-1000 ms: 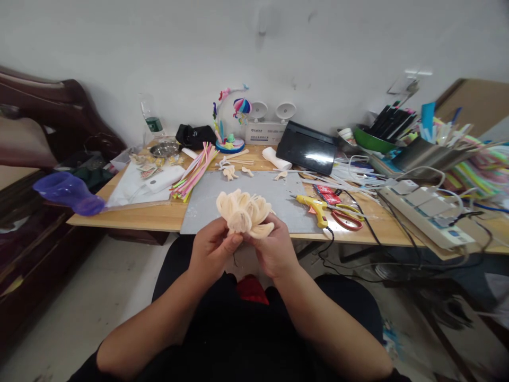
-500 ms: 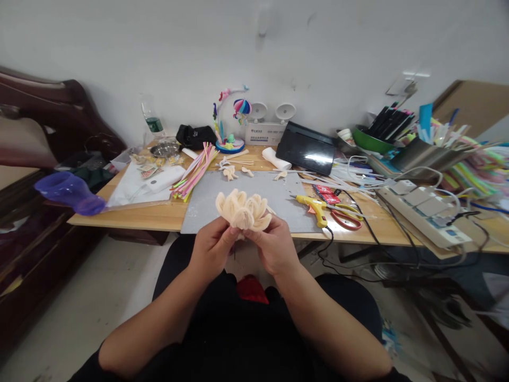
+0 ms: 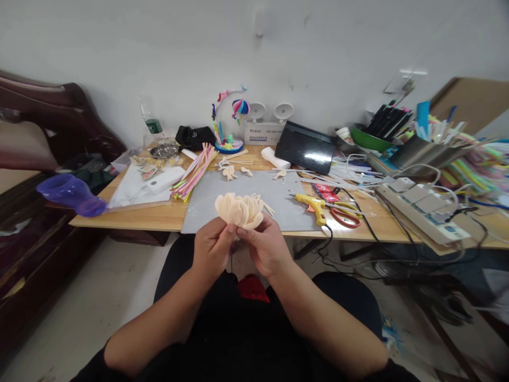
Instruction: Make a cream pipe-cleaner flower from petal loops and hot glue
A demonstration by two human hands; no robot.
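Note:
A cream-coloured flower with many looped petals (image 3: pixel 238 209), looking like bent pipe cleaners, is held up in front of the table's near edge. My left hand (image 3: pixel 213 241) pinches its underside from the left, thumb uppermost. From the right, my right hand (image 3: pixel 267 241) grips it too, with the thumb pressed near the base. The fingertips beneath the flower are hidden. Behind it lies a grey mat (image 3: pixel 202 199), with small cream pieces (image 3: pixel 229 172) along its far edge.
A yellow glue gun (image 3: pixel 312 204) lies at the mat's right, beside red-handled scissors (image 3: pixel 345 217). Coloured pipe cleaners (image 3: pixel 196 172) lie to the left. A power strip (image 3: pixel 423 212) with plugs and cables occupies the right side. A black tray-like object (image 3: pixel 305 147) stands at the back.
The flower has turned and shifted slightly left between my hands, showing thin strands on its right side. My right hand has moved a little left, nearer to the left one.

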